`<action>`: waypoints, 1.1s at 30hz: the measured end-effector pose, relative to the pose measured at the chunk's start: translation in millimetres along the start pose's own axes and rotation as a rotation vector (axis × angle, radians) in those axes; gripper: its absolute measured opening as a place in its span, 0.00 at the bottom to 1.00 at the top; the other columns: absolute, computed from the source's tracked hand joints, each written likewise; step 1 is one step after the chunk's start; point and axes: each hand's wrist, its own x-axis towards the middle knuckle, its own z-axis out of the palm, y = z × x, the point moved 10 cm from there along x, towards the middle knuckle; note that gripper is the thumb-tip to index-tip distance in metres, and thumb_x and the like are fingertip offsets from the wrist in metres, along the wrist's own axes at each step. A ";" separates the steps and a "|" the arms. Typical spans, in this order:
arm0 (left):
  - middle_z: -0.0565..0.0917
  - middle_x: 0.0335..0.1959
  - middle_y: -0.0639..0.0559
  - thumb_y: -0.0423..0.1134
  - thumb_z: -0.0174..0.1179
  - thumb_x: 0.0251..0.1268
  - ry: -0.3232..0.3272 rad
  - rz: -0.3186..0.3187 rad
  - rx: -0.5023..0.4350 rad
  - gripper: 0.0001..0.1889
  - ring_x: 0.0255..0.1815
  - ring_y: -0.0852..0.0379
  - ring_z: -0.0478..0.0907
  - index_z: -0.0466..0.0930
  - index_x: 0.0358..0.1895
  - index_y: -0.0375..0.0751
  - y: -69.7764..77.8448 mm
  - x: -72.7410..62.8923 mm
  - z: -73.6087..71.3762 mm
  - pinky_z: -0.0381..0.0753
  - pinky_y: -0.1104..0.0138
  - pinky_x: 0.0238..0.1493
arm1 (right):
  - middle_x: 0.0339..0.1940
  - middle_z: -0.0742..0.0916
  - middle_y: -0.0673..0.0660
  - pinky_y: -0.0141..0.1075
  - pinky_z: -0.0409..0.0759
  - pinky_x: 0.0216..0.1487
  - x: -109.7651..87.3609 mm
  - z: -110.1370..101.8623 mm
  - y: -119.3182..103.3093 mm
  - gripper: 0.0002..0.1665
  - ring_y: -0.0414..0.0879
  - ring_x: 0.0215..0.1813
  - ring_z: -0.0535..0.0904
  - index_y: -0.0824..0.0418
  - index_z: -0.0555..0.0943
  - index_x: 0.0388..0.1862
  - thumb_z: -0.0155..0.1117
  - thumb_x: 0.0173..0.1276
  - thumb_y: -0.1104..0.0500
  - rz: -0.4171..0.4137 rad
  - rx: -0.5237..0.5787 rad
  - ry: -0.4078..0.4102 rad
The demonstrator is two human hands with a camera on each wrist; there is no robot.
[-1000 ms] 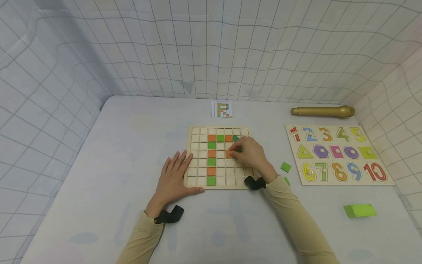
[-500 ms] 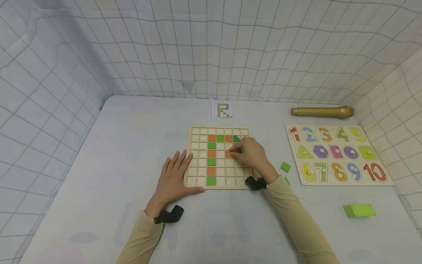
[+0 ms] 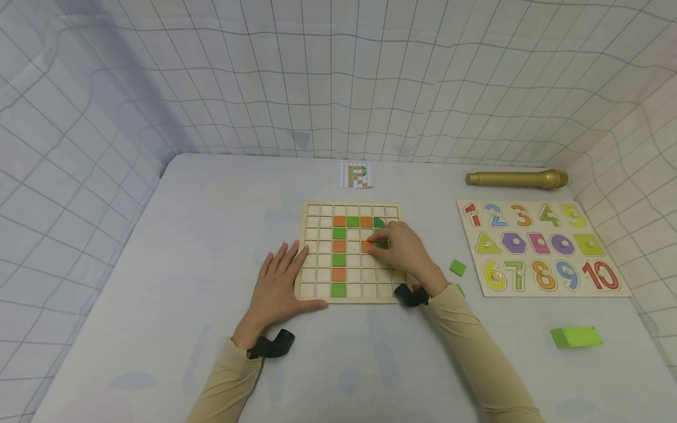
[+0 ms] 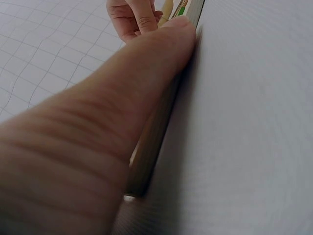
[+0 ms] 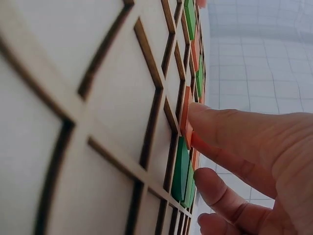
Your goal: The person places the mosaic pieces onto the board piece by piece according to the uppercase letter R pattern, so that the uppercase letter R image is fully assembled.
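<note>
In the head view a wooden grid board [image 3: 316,275] holds orange and green square tiles in a column and along a row. A dark green rounded piece [image 3: 378,223] ends that row. My left hand [image 3: 280,288] lies spread at the board's left edge, thumb along its front edge. Over the right part, my right hand [image 3: 404,249] pinches an orange square tile [image 5: 185,115] between thumb and index finger, low at its cell. Beside that tile in the right wrist view sits another dark green rounded piece [image 5: 180,169]; the hand partly covers it from above.
Behind the board lies a pattern card [image 3: 356,174]. To the right are loose green tiles, one a square tile [image 3: 458,267], a number-and-shape puzzle [image 3: 529,277], a gold microphone [image 3: 515,179] and a green block [image 3: 577,337]. Gridded cloth walls surround the table.
The right hand has shifted only slightly, its fingers staying at the same orange tile. The left hand and the board have not moved.
</note>
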 end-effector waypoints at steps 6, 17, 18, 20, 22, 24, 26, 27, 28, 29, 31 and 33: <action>0.48 0.76 0.47 0.73 0.63 0.39 -0.006 -0.003 0.009 0.61 0.75 0.48 0.38 0.50 0.76 0.44 -1.4 -0.3 2.1 0.33 0.52 0.71 | 0.28 0.78 0.49 0.37 0.69 0.32 -1.9 -9.3 0.7 0.10 0.45 0.33 0.70 0.57 0.88 0.41 0.68 0.64 0.55 -0.026 0.025 0.079; 0.49 0.76 0.46 0.72 0.64 0.39 0.006 0.007 0.008 0.61 0.75 0.47 0.38 0.50 0.76 0.43 0.0 -0.5 1.3 0.33 0.52 0.71 | 0.31 0.83 0.53 0.38 0.71 0.27 -32.7 -63.0 20.0 0.14 0.47 0.32 0.76 0.59 0.86 0.44 0.68 0.62 0.54 0.014 0.057 0.385; 0.49 0.76 0.46 0.72 0.64 0.39 0.007 0.008 0.009 0.61 0.75 0.47 0.38 0.50 0.76 0.43 0.2 -0.5 1.2 0.34 0.52 0.71 | 0.32 0.84 0.53 0.39 0.71 0.27 -36.7 -67.4 23.3 0.14 0.48 0.32 0.77 0.58 0.86 0.44 0.68 0.62 0.53 0.022 0.054 0.410; 0.49 0.76 0.46 0.72 0.64 0.39 0.008 0.009 0.012 0.60 0.75 0.47 0.39 0.50 0.76 0.43 0.5 -0.4 1.0 0.34 0.52 0.71 | 0.33 0.85 0.54 0.38 0.72 0.27 -44.5 -74.8 31.1 0.14 0.48 0.33 0.78 0.58 0.85 0.45 0.68 0.62 0.53 0.043 0.046 0.454; 0.49 0.76 0.46 0.72 0.64 0.39 0.006 0.009 0.010 0.60 0.75 0.47 0.39 0.50 0.76 0.43 0.4 -0.3 1.2 0.34 0.52 0.71 | 0.34 0.85 0.54 0.38 0.71 0.27 -52.2 -81.5 38.5 0.14 0.48 0.33 0.78 0.58 0.85 0.44 0.68 0.62 0.53 0.058 0.040 0.490; 0.49 0.76 0.46 0.72 0.64 0.40 0.005 0.009 0.009 0.60 0.75 0.47 0.39 0.50 0.76 0.43 0.4 -0.1 1.3 0.34 0.52 0.71 | 0.34 0.86 0.55 0.38 0.71 0.27 -60.1 -87.9 45.1 0.15 0.48 0.33 0.79 0.59 0.85 0.44 0.68 0.62 0.52 0.074 0.042 0.520; 0.49 0.76 0.46 0.72 0.64 0.40 0.004 0.008 0.008 0.60 0.75 0.47 0.39 0.50 0.76 0.43 0.4 0.0 1.3 0.34 0.52 0.71 | 0.35 0.86 0.55 0.38 0.70 0.26 -67.8 -93.2 51.6 0.15 0.48 0.32 0.79 0.59 0.85 0.43 0.67 0.62 0.52 0.094 0.043 0.543; 0.49 0.76 0.46 0.72 0.64 0.40 0.004 0.008 0.007 0.60 0.75 0.47 0.39 0.50 0.76 0.44 0.3 0.0 1.3 0.34 0.52 0.71 | 0.34 0.87 0.55 0.38 0.70 0.25 -71.7 -95.5 54.8 0.15 0.49 0.32 0.79 0.60 0.85 0.43 0.67 0.62 0.52 0.103 0.041 0.554; 0.49 0.76 0.46 0.72 0.64 0.40 0.003 0.006 0.009 0.60 0.75 0.47 0.38 0.50 0.76 0.44 0.1 0.1 1.4 0.33 0.52 0.71 | 0.34 0.87 0.56 0.38 0.69 0.24 -75.5 -97.5 58.6 0.15 0.49 0.32 0.79 0.61 0.85 0.42 0.67 0.62 0.52 0.117 0.041 0.561; 0.49 0.76 0.46 0.72 0.64 0.40 0.002 0.005 0.008 0.60 0.75 0.47 0.38 0.50 0.76 0.44 -0.1 0.2 1.4 0.33 0.52 0.71 | 0.34 0.87 0.56 0.38 0.69 0.24 -79.1 -99.1 62.6 0.15 0.49 0.31 0.79 0.61 0.85 0.42 0.67 0.62 0.52 0.131 0.039 0.567; 0.49 0.76 0.47 0.73 0.63 0.40 0.000 0.000 0.007 0.61 0.75 0.48 0.38 0.50 0.76 0.44 -0.8 0.3 1.7 0.33 0.53 0.71 | 0.34 0.87 0.56 0.38 0.68 0.22 -85.6 -100.7 71.1 0.15 0.49 0.31 0.79 0.62 0.85 0.41 0.67 0.63 0.52 0.164 0.030 0.561; 0.49 0.76 0.47 0.73 0.63 0.39 -0.001 -0.004 0.006 0.61 0.75 0.48 0.38 0.50 0.76 0.44 -1.4 0.4 1.9 0.33 0.53 0.71 | 0.35 0.87 0.57 0.37 0.68 0.22 -91.2 -100.1 80.4 0.16 0.49 0.32 0.79 0.62 0.85 0.42 0.66 0.63 0.52 0.204 0.022 0.536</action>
